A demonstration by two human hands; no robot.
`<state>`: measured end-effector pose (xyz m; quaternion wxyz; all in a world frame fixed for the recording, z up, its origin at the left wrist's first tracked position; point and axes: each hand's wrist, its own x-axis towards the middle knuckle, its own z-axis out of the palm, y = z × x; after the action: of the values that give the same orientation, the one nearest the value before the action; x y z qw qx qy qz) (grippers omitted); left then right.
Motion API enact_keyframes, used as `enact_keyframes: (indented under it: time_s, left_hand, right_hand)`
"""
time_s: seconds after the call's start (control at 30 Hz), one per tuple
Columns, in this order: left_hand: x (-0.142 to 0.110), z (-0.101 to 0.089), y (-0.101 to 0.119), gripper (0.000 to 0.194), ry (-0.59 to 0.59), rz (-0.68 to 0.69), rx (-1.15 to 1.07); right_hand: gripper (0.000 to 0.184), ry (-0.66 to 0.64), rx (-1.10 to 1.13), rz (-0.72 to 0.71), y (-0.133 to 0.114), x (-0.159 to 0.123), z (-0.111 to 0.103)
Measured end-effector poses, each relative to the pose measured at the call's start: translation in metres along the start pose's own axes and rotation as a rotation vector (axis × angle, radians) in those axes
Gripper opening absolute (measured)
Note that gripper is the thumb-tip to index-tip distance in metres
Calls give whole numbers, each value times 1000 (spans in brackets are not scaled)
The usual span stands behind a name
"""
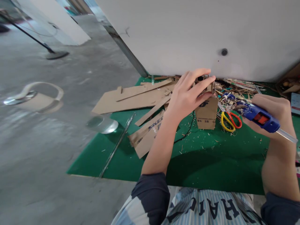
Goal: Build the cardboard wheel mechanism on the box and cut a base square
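My left hand (189,93) reaches forward and pinches the top of a small upright cardboard box (206,113) standing on the green mat (206,159). My right hand (273,115) is wrapped round a blue hot glue gun (254,113), its clear glue stick poking out behind. The gun's nozzle points left at the top edge of the box, right by my left fingertips. What the fingertips press on is partly hidden by the hand.
Flat cardboard sheets and strips (138,97) lie at the mat's left. Scissors with yellow and red handles (231,121) rest beside the box. Scraps and sticks (239,84) pile against the white wall. A thin metal rod (117,145) crosses the mat's left edge.
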<state>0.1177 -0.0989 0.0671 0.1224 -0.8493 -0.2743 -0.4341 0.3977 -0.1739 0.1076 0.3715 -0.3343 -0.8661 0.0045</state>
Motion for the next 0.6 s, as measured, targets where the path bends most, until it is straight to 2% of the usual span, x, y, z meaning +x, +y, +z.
enact_keyframes:
  time_s: [0.3, 0.6]
  left_hand:
    - [0, 1, 1, 41, -2, -33, 57]
    - [-1, 1, 0, 44, -4, -44, 21]
  right_hand:
    - [32, 11, -16, 0, -1, 0, -3]
    - [25, 17, -46, 2, -1, -1, -8]
